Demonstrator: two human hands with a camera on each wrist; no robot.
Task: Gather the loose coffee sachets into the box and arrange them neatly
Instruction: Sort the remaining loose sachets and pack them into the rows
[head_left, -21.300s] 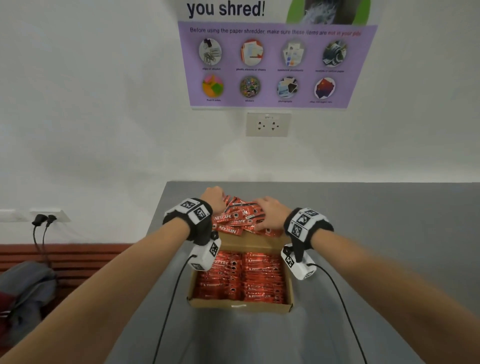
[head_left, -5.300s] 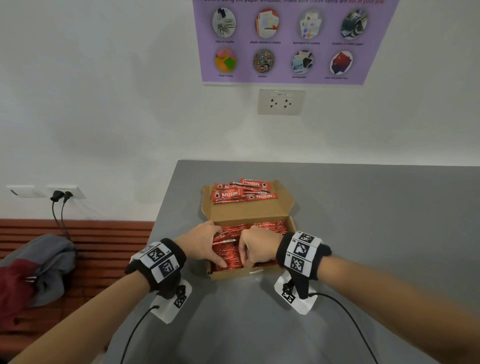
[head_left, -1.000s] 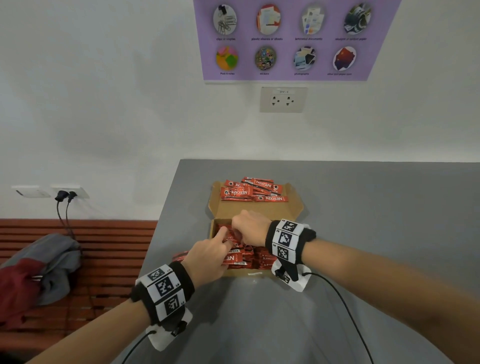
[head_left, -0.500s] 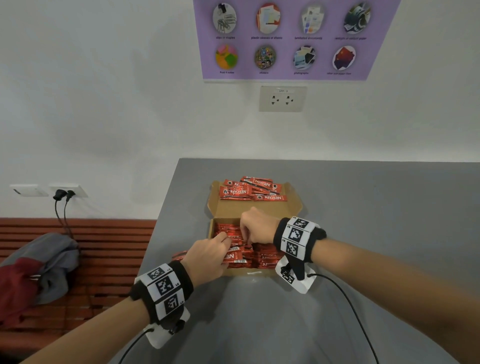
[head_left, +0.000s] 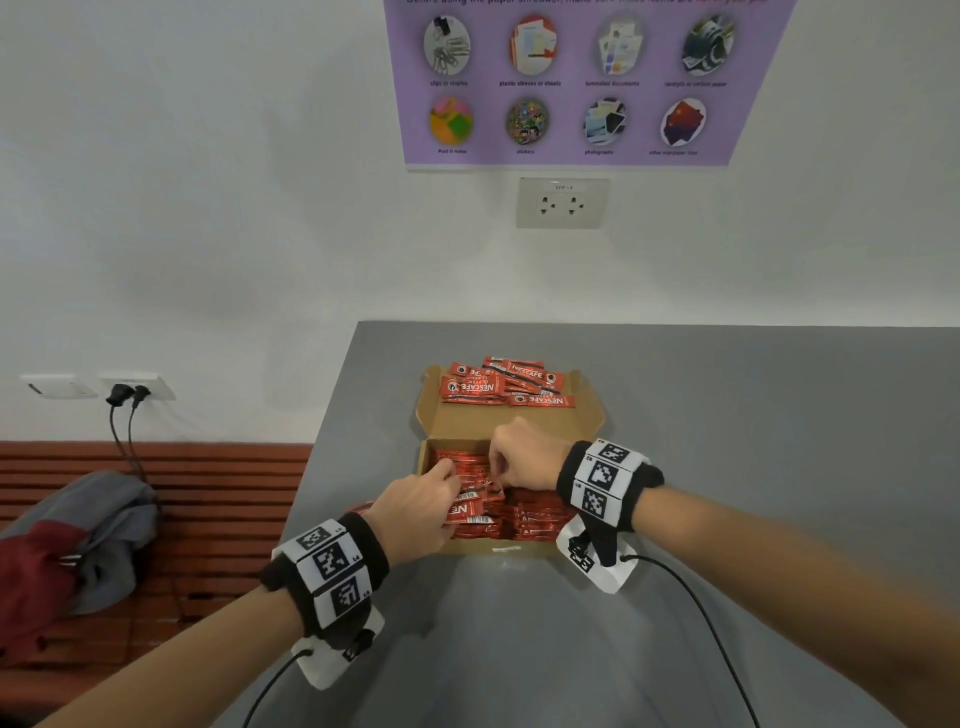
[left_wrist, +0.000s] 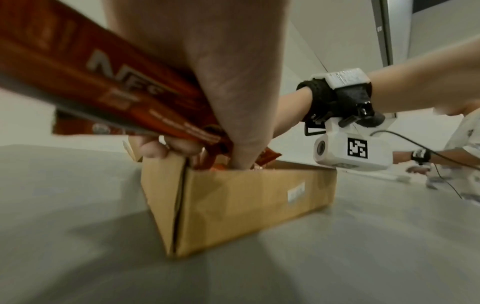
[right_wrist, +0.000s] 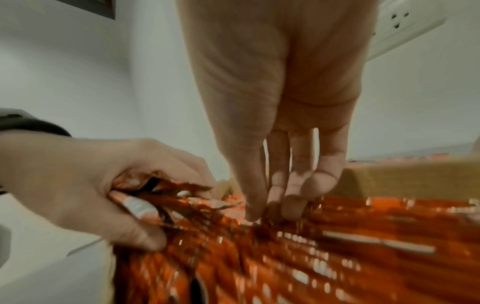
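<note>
L to R: left hand (head_left: 415, 512) is curled round a bundle of sachets (right_wrist: 155, 197) at the near-left corner of the box (head_left: 511, 546), gripping them by their ends w/ the far ends poking out past the box's left wall, prob. so the batch stays squared up as one block while it's fed into the left row. Next over, right hand (head_left: 522, 454) hangs above the middle of the box, fingers (right_wrist: 293, 203) pointing down, tips touching the packed sachets (head_left: 535, 514); it looks to be pinching or parting a few of them, can't tell which bc of blur, likely to open a slot for the bundle. Box sits on the grey table (head_left: 753, 415), near edge, already mostly full in two rows. Its open lid flap (head_left: 457, 423) lies flat behind, w/ the loose sachets (head_left: 504, 384) piled on it, so they're close by and not yet gathered. Roughly most done; that pile is what's left.
</note>
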